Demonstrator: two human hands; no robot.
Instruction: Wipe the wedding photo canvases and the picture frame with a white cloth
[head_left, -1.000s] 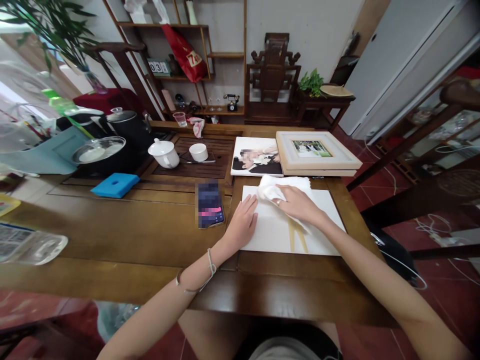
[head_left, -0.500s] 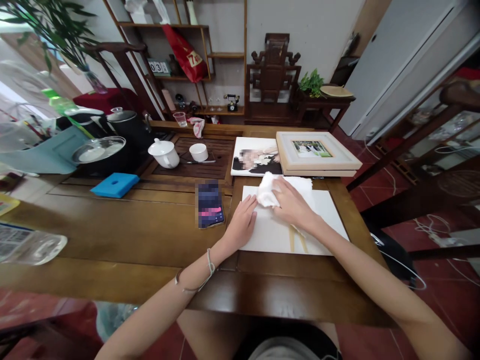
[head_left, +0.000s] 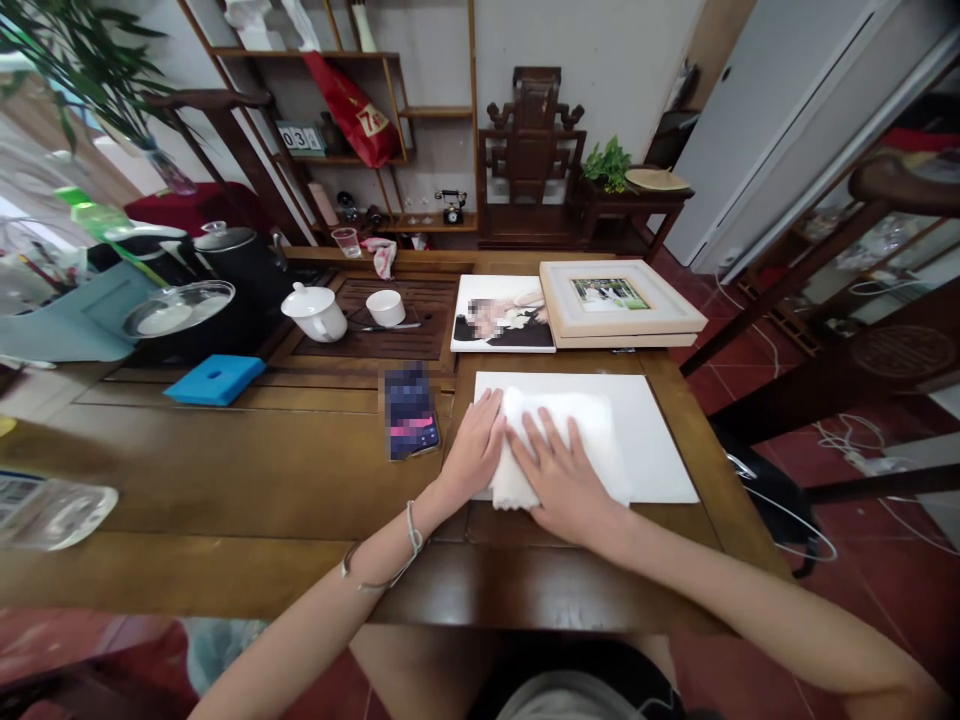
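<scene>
A white cloth [head_left: 611, 435] lies spread over the left and middle part of a flat white board [head_left: 664, 440] on the wooden table. My right hand [head_left: 562, 470] rests flat on the cloth with its fingers spread. My left hand [head_left: 478, 440] lies stretched out at the board's left edge, fingertips beside the cloth's left side. Under the cloth and hands, part of the board is hidden. Left of my left hand lies a phone [head_left: 409, 410].
Behind the board lie a photo panel [head_left: 517, 335] and stacked frames [head_left: 622, 325]. A lidded white teacup [head_left: 313, 310] and a small white cup [head_left: 385, 307] stand on the tea tray [head_left: 435, 290]. A blue block [head_left: 217, 380] and a clear container [head_left: 67, 510] lie left.
My right hand has moved towards me with the cloth, from the board's far edge to its near edge, and has flattened out. My left hand stays at the left edge.
</scene>
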